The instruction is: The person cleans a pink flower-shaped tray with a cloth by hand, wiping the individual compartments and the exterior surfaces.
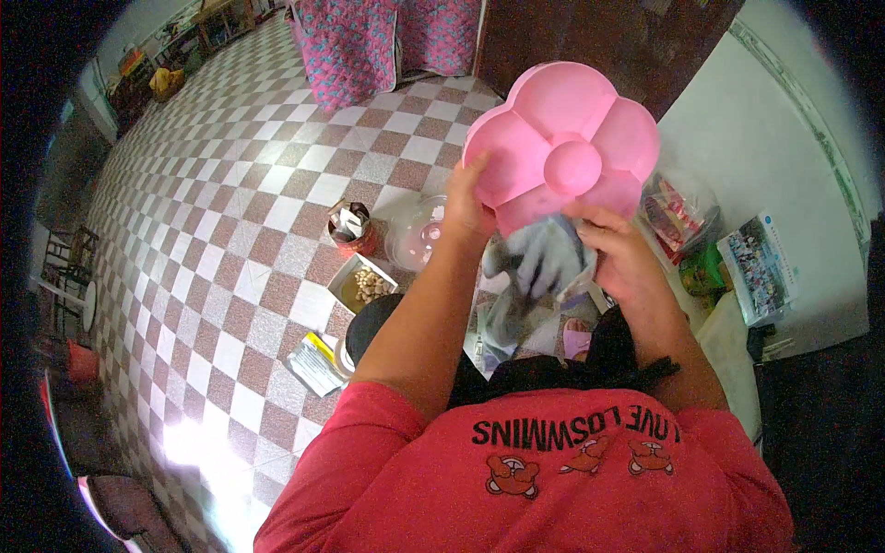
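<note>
A pink flower-shaped plastic tray (pixel 572 173), with petal compartments around a round middle cup, is held up in front of me and tilted. My left hand (pixel 473 197) grips its left rim, thumb over the edge. At the lower right rim, my right hand (pixel 608 249) holds the tray and a grey-white cloth (pixel 546 259) that hangs beneath it. Nothing lies in the compartments that I can see. Behind my left forearm, a clear round plastic lid (pixel 413 235) rests on the tiled floor.
Left of my arm stand a red tin (pixel 356 243) with packets, an open box (pixel 337 283) with small light-brown pieces, and a silver-yellow packet (pixel 312 365). At right are a clear bag of packets (pixel 681 207), a green container (pixel 702 271) and a printed calendar (pixel 757 266) by the wall.
</note>
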The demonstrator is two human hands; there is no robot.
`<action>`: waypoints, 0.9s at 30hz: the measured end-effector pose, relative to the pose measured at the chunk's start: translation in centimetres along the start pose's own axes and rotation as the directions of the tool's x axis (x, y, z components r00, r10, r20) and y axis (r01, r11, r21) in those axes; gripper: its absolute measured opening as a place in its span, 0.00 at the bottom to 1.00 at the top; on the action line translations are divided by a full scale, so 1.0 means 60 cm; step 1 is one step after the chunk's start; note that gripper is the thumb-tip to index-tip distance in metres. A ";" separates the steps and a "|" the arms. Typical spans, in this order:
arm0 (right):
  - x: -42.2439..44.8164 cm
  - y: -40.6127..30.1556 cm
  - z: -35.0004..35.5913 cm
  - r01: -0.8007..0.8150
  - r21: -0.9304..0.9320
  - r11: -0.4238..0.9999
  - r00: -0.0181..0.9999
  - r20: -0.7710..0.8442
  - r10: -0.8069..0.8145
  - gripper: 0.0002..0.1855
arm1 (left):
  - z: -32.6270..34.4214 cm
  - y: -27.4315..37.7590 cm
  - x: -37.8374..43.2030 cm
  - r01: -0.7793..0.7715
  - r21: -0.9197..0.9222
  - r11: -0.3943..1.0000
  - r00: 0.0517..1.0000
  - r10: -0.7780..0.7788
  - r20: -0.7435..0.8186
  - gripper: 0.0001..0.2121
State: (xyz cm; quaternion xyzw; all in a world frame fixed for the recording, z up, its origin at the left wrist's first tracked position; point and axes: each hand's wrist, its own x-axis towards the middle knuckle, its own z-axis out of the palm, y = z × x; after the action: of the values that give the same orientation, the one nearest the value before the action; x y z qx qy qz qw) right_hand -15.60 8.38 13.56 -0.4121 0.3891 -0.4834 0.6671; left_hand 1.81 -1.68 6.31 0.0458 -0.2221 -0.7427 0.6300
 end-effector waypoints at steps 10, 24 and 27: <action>0.043 0.021 0.067 0.311 -0.950 0.008 0.938 0.305 -0.164 0.33 | 0.028 -0.010 -0.033 -0.060 0.404 0.913 0.987 0.116 -0.116 0.13; 0.063 0.049 0.060 0.246 -0.809 0.534 0.969 0.197 -0.149 0.08 | 0.017 -0.010 -0.027 0.012 0.318 0.948 0.990 0.034 -0.139 0.14; 0.059 0.055 0.023 0.320 -0.706 0.632 0.935 0.343 -0.090 0.07 | 0.032 -0.006 -0.014 -0.069 0.006 0.998 0.997 0.069 -0.040 0.17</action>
State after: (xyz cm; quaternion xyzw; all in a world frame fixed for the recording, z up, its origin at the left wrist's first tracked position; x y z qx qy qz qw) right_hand -12.46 5.83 10.53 -0.7553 0.4072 -0.2900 0.4237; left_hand 1.00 -0.32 7.70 0.0545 -0.2125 -0.7190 0.6595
